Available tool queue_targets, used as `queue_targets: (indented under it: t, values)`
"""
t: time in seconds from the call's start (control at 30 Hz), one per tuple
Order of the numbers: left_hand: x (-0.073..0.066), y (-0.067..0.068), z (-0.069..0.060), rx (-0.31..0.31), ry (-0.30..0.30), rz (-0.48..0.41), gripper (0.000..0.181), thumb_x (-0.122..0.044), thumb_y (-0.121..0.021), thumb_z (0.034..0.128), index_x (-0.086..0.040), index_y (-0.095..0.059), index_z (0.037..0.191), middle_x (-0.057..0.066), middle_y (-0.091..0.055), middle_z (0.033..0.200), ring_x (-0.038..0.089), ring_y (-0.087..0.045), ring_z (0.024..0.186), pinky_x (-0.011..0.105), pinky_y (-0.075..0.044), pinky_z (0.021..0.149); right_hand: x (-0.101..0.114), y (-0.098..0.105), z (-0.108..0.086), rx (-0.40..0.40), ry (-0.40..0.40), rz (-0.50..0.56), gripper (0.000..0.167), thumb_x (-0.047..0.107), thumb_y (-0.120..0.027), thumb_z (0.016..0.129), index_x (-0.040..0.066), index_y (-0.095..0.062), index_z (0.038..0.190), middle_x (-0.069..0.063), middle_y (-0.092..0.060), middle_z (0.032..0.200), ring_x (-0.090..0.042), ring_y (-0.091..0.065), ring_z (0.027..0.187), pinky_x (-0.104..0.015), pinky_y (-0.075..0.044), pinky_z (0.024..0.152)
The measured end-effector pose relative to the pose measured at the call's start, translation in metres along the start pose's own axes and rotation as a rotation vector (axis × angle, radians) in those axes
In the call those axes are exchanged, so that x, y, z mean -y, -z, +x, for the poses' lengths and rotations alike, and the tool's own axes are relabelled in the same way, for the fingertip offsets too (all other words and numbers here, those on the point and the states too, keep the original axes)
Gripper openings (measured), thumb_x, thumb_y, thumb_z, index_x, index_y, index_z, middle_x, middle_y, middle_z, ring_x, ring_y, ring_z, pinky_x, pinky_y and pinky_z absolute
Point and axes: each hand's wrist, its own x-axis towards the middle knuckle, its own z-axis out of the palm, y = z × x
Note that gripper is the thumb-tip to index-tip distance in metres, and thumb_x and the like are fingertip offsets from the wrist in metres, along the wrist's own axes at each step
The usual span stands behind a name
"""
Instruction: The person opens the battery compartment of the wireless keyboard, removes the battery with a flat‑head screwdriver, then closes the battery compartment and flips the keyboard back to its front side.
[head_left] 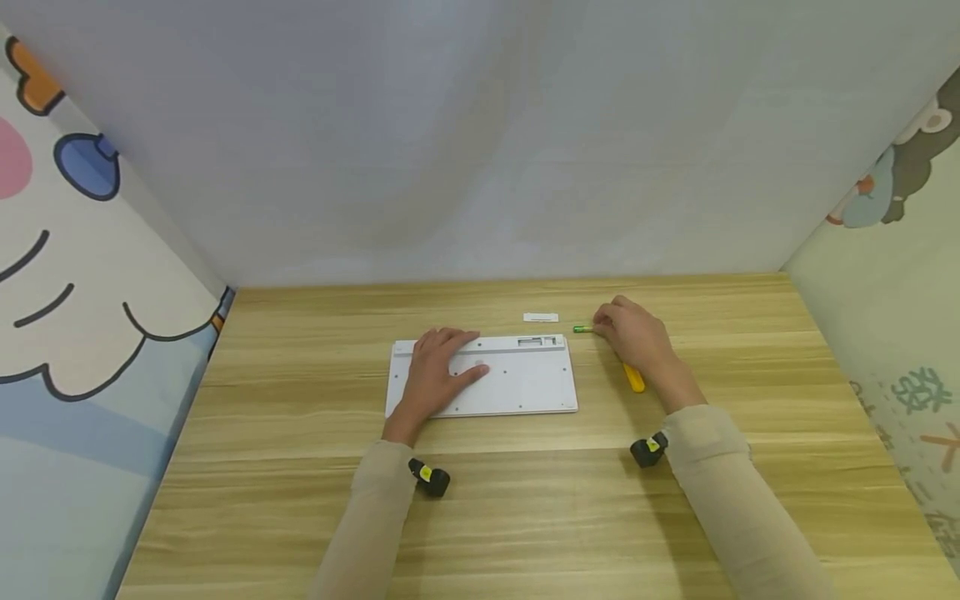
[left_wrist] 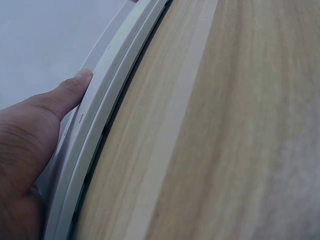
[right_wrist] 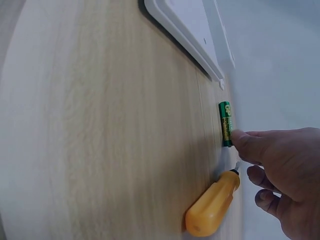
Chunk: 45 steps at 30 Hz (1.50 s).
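The left hand (head_left: pixel 437 375) lies on the white keyboard (head_left: pixel 525 389), fingers and thumb spread apart and relaxed, resting on it rather than gripping it; the keyboard appears to be underside up on the surface (head_left: pixel 525 517), reaching out from beneath that hand toward the right one. The right hand (head_left: pixel 637 333) is nearly closed at the tips, thumb and forefinger pinching the near end of a green battery (right_wrist: pixel 226 117), its other fingers loosely bent; whether the battery is lifted or touching the surface, I cannot tell. Between the hands, at the keyboard's far edge and toward the right hand, is an uncovered bay (head_left: pixel 529 342), with a small white cover (head_left: pixel 541 317) just beyond it. A yellow-handled screwdriver (right_wrist: pixel 212 206) lies beside and under the right hand. If the step is fitting the battery, the left hand would do well to press flat and steady, away from the bay, while the right keeps its hold at the end so the free end can lead in; checking the polarity first and seating the battery without force seem wise, as does keeping the fingers clear of the screwdriver. On the battery's wrapper the letters "GP" can be made out; the smaller yellowish print is too fine to read.
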Motion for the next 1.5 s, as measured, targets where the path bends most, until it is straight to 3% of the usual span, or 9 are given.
queue_targets:
  t: [0.77, 1.13, 1.5]
  values:
    - [0.000, -0.001, 0.000, -0.010, -0.017, 0.009, 0.060, -0.049, -0.072, 0.0921, -0.022, -0.058, 0.144, 0.006, -0.063, 0.139, 0.027, -0.053, 0.138, 0.049, -0.018, 0.133, 0.032, -0.001, 0.016, -0.002, 0.082, 0.023, 0.017, 0.013, -0.063, 0.101, 0.007, -0.074, 0.112, -0.010, -0.069, 0.108, -0.027, -0.067, 0.099, -0.045, -0.059, 0.089]
    - [0.000, -0.001, 0.000, 0.001, -0.007, 0.000, 0.060, -0.049, -0.072, 0.0921, -0.022, -0.057, 0.144, 0.005, -0.062, 0.140, 0.026, -0.053, 0.138, 0.047, -0.015, 0.134, 0.044, -0.010, 0.029, 0.029, 0.069, 0.079, 0.020, 0.021, -0.067, 0.099, 0.009, -0.074, 0.113, -0.007, -0.070, 0.111, -0.028, -0.068, 0.102, -0.047, -0.058, 0.094]
    - [-0.003, -0.001, -0.002, -0.014, -0.012, -0.012, 0.060, -0.046, -0.074, 0.0911, -0.020, -0.059, 0.143, 0.007, -0.064, 0.138, 0.027, -0.054, 0.136, 0.048, -0.017, 0.133, 0.047, -0.013, 0.035, 0.047, 0.063, 0.052, 0.019, 0.019, -0.067, 0.099, 0.007, -0.074, 0.113, -0.010, -0.070, 0.113, -0.030, -0.069, 0.104, -0.048, -0.058, 0.094]
